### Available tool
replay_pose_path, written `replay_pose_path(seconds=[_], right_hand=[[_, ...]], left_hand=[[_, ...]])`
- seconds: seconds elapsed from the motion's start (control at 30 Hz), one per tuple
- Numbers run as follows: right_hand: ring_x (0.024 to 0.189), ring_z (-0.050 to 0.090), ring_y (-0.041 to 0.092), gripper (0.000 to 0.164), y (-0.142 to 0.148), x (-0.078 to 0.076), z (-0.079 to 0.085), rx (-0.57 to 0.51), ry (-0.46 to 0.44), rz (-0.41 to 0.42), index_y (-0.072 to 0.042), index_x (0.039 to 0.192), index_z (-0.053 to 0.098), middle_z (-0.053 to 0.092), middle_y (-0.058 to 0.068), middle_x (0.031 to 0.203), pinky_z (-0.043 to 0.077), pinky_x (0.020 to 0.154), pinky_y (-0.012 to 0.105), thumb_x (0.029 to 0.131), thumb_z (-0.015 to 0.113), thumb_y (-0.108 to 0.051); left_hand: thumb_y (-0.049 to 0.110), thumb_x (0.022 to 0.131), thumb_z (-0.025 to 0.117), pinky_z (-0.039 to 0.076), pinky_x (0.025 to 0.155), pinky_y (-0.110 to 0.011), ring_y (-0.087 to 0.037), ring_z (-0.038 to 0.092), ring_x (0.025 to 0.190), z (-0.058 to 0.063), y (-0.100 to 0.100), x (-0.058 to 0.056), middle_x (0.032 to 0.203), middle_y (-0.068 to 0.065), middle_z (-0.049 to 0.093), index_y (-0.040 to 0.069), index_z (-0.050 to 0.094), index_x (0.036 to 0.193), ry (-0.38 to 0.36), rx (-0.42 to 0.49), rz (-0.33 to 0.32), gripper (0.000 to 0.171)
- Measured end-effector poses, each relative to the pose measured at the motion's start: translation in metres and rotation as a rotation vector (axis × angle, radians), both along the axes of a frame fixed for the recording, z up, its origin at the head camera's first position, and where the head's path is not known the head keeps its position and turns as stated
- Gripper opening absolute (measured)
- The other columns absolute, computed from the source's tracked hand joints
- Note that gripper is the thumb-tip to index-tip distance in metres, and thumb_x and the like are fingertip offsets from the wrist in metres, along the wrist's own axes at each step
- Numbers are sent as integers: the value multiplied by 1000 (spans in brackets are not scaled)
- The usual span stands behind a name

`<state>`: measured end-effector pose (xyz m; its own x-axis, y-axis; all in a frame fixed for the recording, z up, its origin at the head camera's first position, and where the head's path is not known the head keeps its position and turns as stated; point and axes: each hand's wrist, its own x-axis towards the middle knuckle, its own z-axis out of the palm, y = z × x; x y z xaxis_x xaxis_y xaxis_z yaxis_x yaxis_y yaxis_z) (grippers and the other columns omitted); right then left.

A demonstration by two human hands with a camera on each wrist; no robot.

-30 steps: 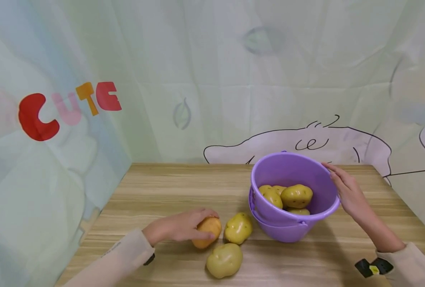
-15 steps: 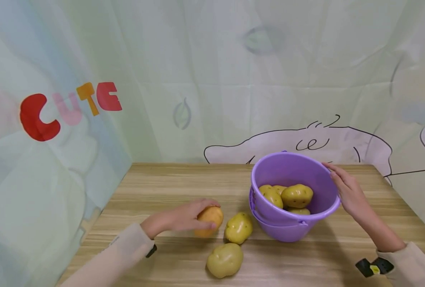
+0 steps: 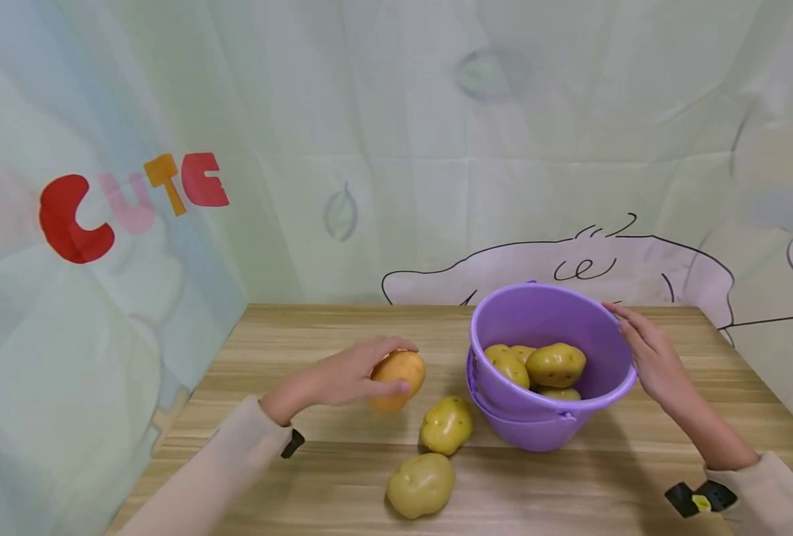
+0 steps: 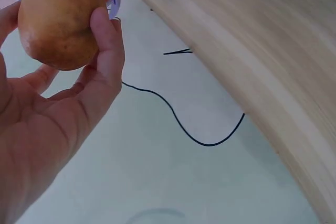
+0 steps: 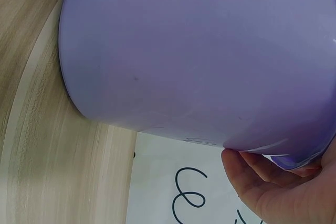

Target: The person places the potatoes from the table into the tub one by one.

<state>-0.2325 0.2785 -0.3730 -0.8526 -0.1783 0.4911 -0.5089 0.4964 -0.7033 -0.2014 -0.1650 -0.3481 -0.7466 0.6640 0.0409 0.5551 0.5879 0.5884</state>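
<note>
Held the orange-brown oval piece (image 3: 399, 370) in the left hand (image 3: 345, 376), apparently raised off the wooden table (image 3: 329, 491), left of and apart from the purple bucket (image 3: 533, 434); gripped with fingers and thumb bent partway round. Could have slipped free, from a smooth surface and a fingertip hold, or struck the bucket's rim if carried too low. Might also have nudged the yellow potato (image 3: 446, 426) just beside the bucket by swinging low, or jarred the heaped potatoes (image 3: 557, 365) inside by dropping from high. Looked rounded and orange from the head, browner from the left wrist, with a shallow crease near a fingertip; could not tell potato from fruit. Farther out, rested nearly straight fingers of the right hand (image 3: 654, 361) against the bucket's right side by the rim, perhaps too lightly to stop sliding after a knock.
</note>
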Motion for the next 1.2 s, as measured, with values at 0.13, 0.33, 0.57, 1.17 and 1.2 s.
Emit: replay_pose_path(seconds=[0.13, 0.33, 0.57, 1.17, 1.2], right_hand=[[107, 44, -15, 38, 0, 1, 1, 7, -11, -2, 15, 136, 48, 55, 25, 132, 36, 84, 4, 108, 36, -8], [107, 44, -15, 38, 0, 1, 1, 1, -7, -2, 15, 136, 49, 56, 19, 131, 36, 84, 5, 108, 37, -8], [106, 48, -14, 37, 0, 0, -1, -26, 8, 11, 15, 135, 50, 51, -23, 123, 38, 84, 5, 107, 39, -7], [105, 49, -14, 37, 0, 1, 0, -29, 9, 19, 15, 135, 49, 51, -24, 122, 40, 83, 5, 107, 38, -7], [105, 49, -14, 37, 0, 1, 0, -29, 9, 21, 15, 135, 49, 51, -24, 122, 40, 83, 5, 107, 38, -7]], left_hand=[[42, 97, 64, 46, 98, -36, -13, 52, 116, 9, 4, -3, 128, 2, 55, 12, 48, 142, 19, 21, -6, 56], [42, 97, 64, 45, 98, -36, -13, 54, 114, 20, 10, -7, 127, 2, 56, 12, 47, 144, 4, 29, -15, 59], [40, 96, 65, 44, 100, -37, -15, 51, 117, 33, 17, -12, 130, 0, 54, 11, 47, 143, 56, 41, -33, 58], [47, 97, 61, 48, 90, -30, -8, 51, 108, 61, 54, -23, 122, 8, 54, 20, 48, 142, 112, 73, -95, 55], [47, 97, 61, 48, 90, -30, -8, 51, 108, 63, 57, -24, 123, 8, 54, 20, 48, 142, 116, 72, -99, 55]])
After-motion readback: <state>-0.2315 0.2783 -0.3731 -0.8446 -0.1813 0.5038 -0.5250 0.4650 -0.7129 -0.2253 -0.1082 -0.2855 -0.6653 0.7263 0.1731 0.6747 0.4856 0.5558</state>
